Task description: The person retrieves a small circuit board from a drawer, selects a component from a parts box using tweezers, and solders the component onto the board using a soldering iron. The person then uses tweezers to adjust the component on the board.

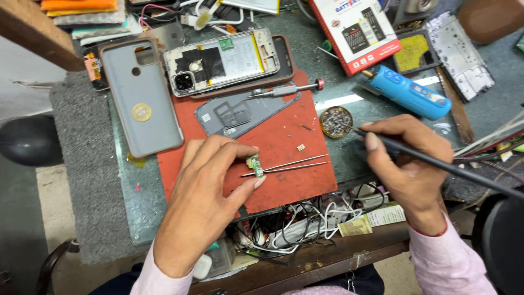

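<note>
Head view: left hand [204,202] pinches small green board [254,164] beside tweezers [286,166].

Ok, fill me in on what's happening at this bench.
A person is working on a phone repair. The left hand pinches a small green circuit board on a red mat, with tweezers lying beside it. The right hand holds a thin black tool whose tip sits at a small round tin. An opened phone lies at the top of the mat, with a grey case to its left.
</note>
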